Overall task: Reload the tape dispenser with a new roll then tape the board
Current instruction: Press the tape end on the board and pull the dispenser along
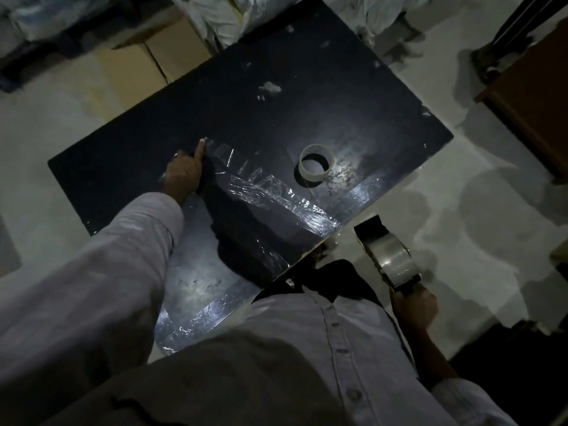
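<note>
A large black board (pixel 276 96) lies flat on the pale floor. Shiny strips of clear tape (pixel 276 192) run across its near part. My left hand (pixel 184 173) rests on the board at the tape's far end, index finger stretched out and pressing on the tape. An empty cardboard tape core (pixel 316 166) stands on the board right of centre. My right hand (pixel 415 305) grips the handle of the tape dispenser (pixel 384 250), which carries a roll of clear tape and hangs off the board's near right edge, above the floor.
Cardboard boxes (pixel 147 63) and white sacks (pixel 215 16) stand beyond the board's far edge. A brown wooden piece of furniture (pixel 528 96) is at the right, with a dark pole (pixel 522 20) behind it. Pale floor (pixel 461 195) surrounds the board.
</note>
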Demonstrator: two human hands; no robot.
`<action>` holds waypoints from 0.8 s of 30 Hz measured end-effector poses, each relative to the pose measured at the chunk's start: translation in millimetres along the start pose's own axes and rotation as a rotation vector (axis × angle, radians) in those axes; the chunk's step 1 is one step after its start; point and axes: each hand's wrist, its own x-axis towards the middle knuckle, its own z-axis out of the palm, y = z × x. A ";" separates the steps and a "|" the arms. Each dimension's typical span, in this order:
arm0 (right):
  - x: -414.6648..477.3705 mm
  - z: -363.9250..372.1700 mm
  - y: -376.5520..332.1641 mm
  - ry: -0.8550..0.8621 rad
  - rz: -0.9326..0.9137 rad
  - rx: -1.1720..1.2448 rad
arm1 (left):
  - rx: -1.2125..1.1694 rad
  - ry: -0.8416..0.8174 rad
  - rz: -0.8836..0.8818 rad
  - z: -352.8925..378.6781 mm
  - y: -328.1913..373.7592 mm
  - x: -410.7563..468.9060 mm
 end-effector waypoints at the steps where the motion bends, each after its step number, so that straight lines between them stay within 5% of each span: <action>1: 1.2 -2.4 -14.5 -0.015 -0.048 0.052 | -0.021 0.003 0.009 -2.2 -0.4 -2.1; 5: 9.2 -13.1 -86.1 0.074 -0.320 0.175 | -0.028 0.036 0.034 2.9 -5.0 -10.7; 12: 22.3 1.7 -227.5 -0.089 -0.760 0.252 | -0.114 0.034 0.026 4.2 -13.0 -4.9; 17: 25.2 46.6 -297.2 -0.183 -0.792 0.037 | -0.113 0.059 0.031 14.2 -20.5 10.0; 24: 16.1 54.5 -307.4 -0.165 -0.800 -0.150 | -0.123 0.079 0.013 12.5 -25.9 -0.4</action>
